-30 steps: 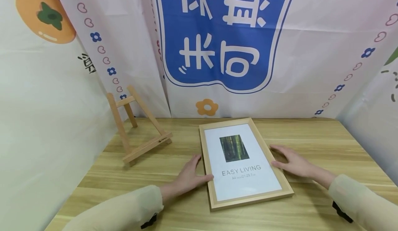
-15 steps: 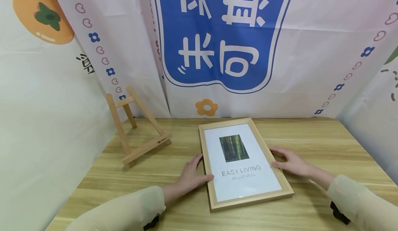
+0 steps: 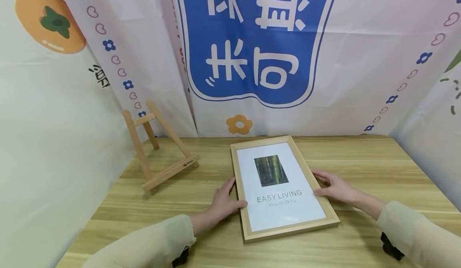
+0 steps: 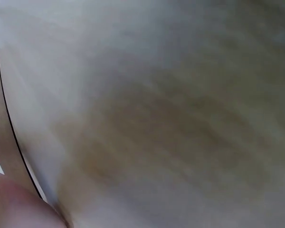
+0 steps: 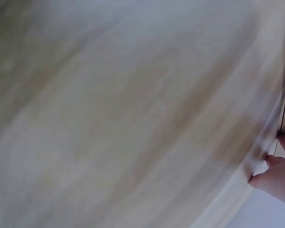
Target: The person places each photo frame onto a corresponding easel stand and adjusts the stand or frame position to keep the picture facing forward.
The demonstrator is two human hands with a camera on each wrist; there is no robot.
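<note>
A light wood picture frame (image 3: pixel 283 231) lies face up on the table, slightly turned. Under its clear front is a white sheet with a small dark green bamboo picture and the words EASY LIVING. My left hand (image 3: pixel 224 203) grips the left side, its thumb on top of the border and its fingers along the outer edge. On the opposite side my right hand (image 3: pixel 337 188) holds the border the same way, with fingertips partly hidden by the edge. The right wrist view catches fingers (image 5: pixel 274 179) right at the frame's side; in the left wrist view the frame's border (image 4: pixel 5 123) shows.
A small wooden easel (image 3: pixel 171 172) stands at the back left of the wood-grain table (image 3: pixel 374 160). Behind the table hangs a white printed cloth (image 3: pixel 360 67) with a blue panel, and pale cloth walls close off both sides.
My left wrist and sleeve have shifted slightly to the right, and the right hand's fingers have drawn in a little at the border. The picture frame stays nearly in place.
</note>
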